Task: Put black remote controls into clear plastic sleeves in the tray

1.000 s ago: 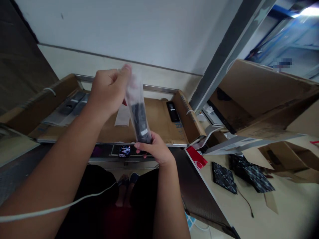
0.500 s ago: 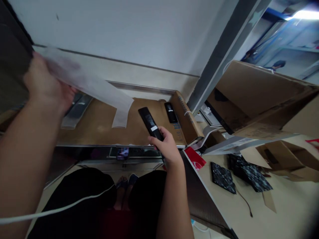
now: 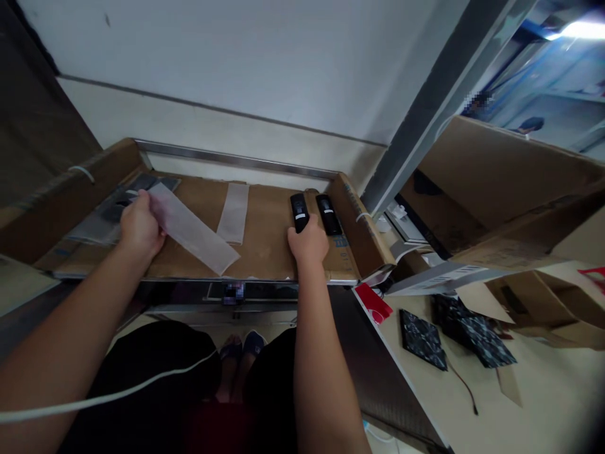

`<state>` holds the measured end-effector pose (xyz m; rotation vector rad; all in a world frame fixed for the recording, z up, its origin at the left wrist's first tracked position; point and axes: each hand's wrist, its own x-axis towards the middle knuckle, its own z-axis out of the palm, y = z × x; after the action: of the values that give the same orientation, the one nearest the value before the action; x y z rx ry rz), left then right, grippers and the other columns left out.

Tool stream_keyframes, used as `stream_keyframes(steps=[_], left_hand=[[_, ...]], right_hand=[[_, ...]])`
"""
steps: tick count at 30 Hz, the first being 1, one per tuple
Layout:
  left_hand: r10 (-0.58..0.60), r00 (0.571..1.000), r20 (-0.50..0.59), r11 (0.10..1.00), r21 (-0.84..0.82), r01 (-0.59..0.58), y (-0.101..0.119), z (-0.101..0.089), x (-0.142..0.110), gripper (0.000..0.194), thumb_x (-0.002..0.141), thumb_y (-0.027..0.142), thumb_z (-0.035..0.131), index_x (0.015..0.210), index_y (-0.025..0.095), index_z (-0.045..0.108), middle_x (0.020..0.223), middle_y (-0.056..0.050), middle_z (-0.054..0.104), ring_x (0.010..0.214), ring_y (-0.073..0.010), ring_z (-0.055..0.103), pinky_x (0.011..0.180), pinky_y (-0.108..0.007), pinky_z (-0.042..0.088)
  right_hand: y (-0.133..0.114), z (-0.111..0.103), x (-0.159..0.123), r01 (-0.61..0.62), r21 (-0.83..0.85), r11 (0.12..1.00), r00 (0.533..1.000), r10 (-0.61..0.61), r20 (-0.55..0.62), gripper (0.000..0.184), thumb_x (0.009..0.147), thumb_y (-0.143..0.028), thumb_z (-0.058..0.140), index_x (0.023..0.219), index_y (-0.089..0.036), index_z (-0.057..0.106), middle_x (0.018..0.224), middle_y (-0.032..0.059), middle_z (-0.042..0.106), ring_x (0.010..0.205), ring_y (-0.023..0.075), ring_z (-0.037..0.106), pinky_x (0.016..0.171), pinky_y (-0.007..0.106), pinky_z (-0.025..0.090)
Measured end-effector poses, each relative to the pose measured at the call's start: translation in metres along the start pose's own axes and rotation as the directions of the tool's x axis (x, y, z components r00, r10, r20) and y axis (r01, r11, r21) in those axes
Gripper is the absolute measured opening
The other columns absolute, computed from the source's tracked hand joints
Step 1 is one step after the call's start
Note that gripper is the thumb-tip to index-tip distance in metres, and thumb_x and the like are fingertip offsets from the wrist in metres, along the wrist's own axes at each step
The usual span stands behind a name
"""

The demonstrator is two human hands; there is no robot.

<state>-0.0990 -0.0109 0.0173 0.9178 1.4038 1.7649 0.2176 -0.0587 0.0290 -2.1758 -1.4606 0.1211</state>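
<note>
My left hand (image 3: 140,228) is closed on the upper end of a long, translucent white plastic sleeve (image 3: 196,233), which slants down to the right over the cardboard. A second such sleeve (image 3: 234,213) lies flat just behind it. Over on the right, my right hand (image 3: 309,241) grips the near end of a black remote control (image 3: 299,209) with a white label, at the cardboard surface. Beside it another black remote control (image 3: 328,214) lies close to the cardboard side wall. Clear plastic bags (image 3: 101,221) with dark contents lie left of my left hand.
Cardboard (image 3: 267,252) lines the bench, with raised side walls (image 3: 362,221) at both ends. An open carton (image 3: 515,189) stands at the right beyond a grey post (image 3: 425,94). Dark patterned packets (image 3: 423,337) lie on the floor. A white cable (image 3: 142,384) crosses my lap.
My left hand has come down and right with its sleeve, apart from the other sleeve on the cardboard. My right hand has brought its remote control back beside the other one.
</note>
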Motion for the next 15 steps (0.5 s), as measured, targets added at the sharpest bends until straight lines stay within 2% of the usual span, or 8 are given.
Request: stream_keyframes(steps=[3,7,10,15], left_hand=[[-0.123,0.983,-0.133,0.989,-0.100,0.110,0.005,0.002,-0.006,0.035,0.088,0.050,0.060,0.080,0.020,0.044,0.060,0.008,0.048,0.053,-0.0116,0.045,0.048,-0.024,0.032],[-0.148,0.983,-0.109,0.984,-0.119,0.135,0.012,0.007,-0.014,0.030,0.090,0.045,0.058,0.080,0.019,0.047,0.061,0.007,0.049,0.053,-0.0121,0.045,0.047,-0.025,0.029],[-0.140,0.985,-0.098,0.989,-0.071,0.133,0.013,0.008,-0.015,0.036,0.088,0.051,0.060,0.077,0.020,0.046,0.058,0.007,0.049,0.051,-0.0123,0.044,0.046,-0.025,0.028],[-0.108,0.990,-0.095,0.993,-0.061,0.102,0.009,0.007,-0.012,0.039,0.085,0.054,0.063,0.076,0.020,0.046,0.057,0.007,0.047,0.051,-0.0127,0.045,0.050,-0.026,0.035]], right_hand=[[0.000,0.004,0.004,0.003,-0.049,0.999,0.999,-0.004,-0.040,0.041,0.090,-0.032,0.060,0.127,-0.013,0.057,0.111,0.0194,0.066,0.094,0.0322,0.069,0.080,0.044,0.054],[0.005,0.007,0.004,0.017,-0.071,0.997,0.990,-0.027,-0.141,0.041,0.090,-0.026,0.060,0.130,-0.017,0.060,0.127,0.0204,0.054,0.107,0.0321,0.062,0.082,0.041,0.052],[0.010,0.008,0.004,0.044,-0.074,0.996,0.982,-0.057,-0.180,0.039,0.091,-0.024,0.058,0.129,-0.021,0.065,0.127,0.0182,0.053,0.114,0.0326,0.054,0.088,0.041,0.050],[0.014,0.006,0.006,0.062,-0.118,0.991,0.977,-0.085,-0.195,0.036,0.092,-0.021,0.055,0.125,-0.021,0.071,0.121,0.0172,0.057,0.113,0.0328,0.051,0.089,0.041,0.048]])
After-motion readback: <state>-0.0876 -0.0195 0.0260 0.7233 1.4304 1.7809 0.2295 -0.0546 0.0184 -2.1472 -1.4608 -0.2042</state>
